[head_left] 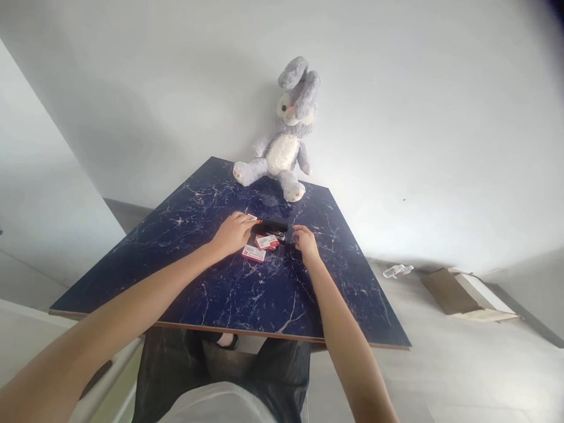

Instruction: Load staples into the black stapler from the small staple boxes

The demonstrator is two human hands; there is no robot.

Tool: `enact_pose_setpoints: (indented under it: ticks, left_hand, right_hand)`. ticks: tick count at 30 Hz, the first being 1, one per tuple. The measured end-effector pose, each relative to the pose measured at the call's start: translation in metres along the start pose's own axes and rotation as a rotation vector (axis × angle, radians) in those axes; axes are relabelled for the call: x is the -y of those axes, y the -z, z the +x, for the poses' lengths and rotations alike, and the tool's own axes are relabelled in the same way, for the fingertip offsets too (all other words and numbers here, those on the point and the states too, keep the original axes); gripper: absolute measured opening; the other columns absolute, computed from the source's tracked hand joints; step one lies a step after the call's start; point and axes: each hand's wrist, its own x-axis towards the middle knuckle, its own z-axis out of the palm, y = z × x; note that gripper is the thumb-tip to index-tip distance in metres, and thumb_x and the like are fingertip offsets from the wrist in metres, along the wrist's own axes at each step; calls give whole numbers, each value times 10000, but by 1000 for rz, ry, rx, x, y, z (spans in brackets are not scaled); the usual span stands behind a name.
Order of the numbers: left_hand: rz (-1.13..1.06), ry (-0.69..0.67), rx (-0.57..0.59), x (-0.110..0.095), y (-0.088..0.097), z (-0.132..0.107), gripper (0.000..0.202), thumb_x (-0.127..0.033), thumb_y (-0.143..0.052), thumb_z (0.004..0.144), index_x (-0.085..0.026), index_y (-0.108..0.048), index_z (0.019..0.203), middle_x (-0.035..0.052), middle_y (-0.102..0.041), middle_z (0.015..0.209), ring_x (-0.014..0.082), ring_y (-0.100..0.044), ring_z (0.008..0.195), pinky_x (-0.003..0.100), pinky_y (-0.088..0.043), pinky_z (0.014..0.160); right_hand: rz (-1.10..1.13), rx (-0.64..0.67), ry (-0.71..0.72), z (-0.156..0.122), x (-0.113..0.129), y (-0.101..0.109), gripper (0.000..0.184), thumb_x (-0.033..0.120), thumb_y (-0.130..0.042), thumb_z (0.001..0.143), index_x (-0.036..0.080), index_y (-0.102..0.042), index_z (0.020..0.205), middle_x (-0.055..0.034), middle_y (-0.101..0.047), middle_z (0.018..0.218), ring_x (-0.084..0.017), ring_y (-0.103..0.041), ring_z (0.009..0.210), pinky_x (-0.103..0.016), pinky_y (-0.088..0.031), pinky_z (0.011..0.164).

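Near the middle of the blue table (247,294), the left hand (233,232) grips the nine-o'clock end of a black tool (271,226), the right hand (305,242) touches its three-o'clock end, grasp unclear, with small boxes (254,253) at its six o'clock.

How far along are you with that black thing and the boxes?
Early, it seems. Done: the red boxes lie out on the table beside the black tool. In hand: the left hand rests on one end of the tool, the right hand sits at the other. Left: probably everything else; neither hand holds a box.
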Motion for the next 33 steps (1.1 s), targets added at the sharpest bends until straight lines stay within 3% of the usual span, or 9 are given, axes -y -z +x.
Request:
enact_pose_setpoints:
  ticks: [8,14,19,22,24,26,29,31,33]
  left_hand:
    - [177,-23,35,-6,1,1,416,-186,-460,906,-217,-684,1256,120,-664,1246,332,-499,1184,511,-369,1038]
    - [199,-12,24,-5,0,1,402,-183,-463,907,-221,-703,1228,134,-651,1268,354,-494,1198,521,-360,1008]
    - [180,-9,41,-7,-1,1,411,-166,-468,902,-224,-692,1241,141,-661,1225,351,-491,1193,518,-357,1008]
    - [238,-17,40,-10,0,0,414,-153,-462,903,-215,-691,1242,152,-660,1213,357,-490,1183,520,-363,995]
    - [278,-30,37,-10,1,-1,418,-140,-472,896,-211,-686,1249,156,-661,1205,358,-489,1178,518,-371,982]
    - [311,-52,40,-10,2,-2,427,-124,-486,887,-217,-676,1257,147,-667,1193,353,-490,1173,512,-385,966]
    - [368,-84,33,-7,2,-3,434,-108,-485,889,-235,-665,1263,118,-671,1200,332,-500,1162,495,-409,943]
    - [395,-93,18,-5,1,-3,429,-110,-480,896,-237,-657,1266,102,-670,1213,314,-512,1149,481,-424,934]
    - [400,-99,3,-3,0,-2,417,-117,-477,904,-226,-654,1265,93,-673,1213,302,-523,1137,467,-435,925]
  right_hand:
    - [-426,174,212,-5,11,4,249,423,-695,733,257,-761,907,-5,-644,655,-186,-543,618,-294,-375,621]
    - [-506,102,160,4,7,34,236,417,-644,778,236,-766,870,-11,-645,676,-184,-546,636,-304,-393,661]
    - [-419,205,239,-2,7,18,440,515,-699,747,242,-728,1090,39,-554,616,-154,-474,576,-273,-341,587]
    - [-436,222,284,-1,7,19,352,504,-709,745,223,-753,954,30,-563,612,-149,-463,573,-278,-335,592]
    - [-428,226,242,3,0,38,328,484,-743,712,213,-755,895,18,-598,634,-154,-483,587,-285,-356,606]
    - [-353,128,173,6,-13,67,343,467,-760,690,194,-743,898,0,-634,699,-162,-516,627,-287,-391,617]
    - [-88,-291,17,12,-35,104,455,461,-721,708,193,-679,1073,18,-611,764,-138,-525,619,-269,-436,588]
    - [71,-511,-31,15,-46,114,468,393,-695,709,186,-620,1122,12,-613,833,-140,-582,691,-277,-502,655]
    - [148,-588,-44,19,-53,111,495,330,-679,697,196,-565,1159,-9,-625,923,-152,-629,790,-304,-551,743]
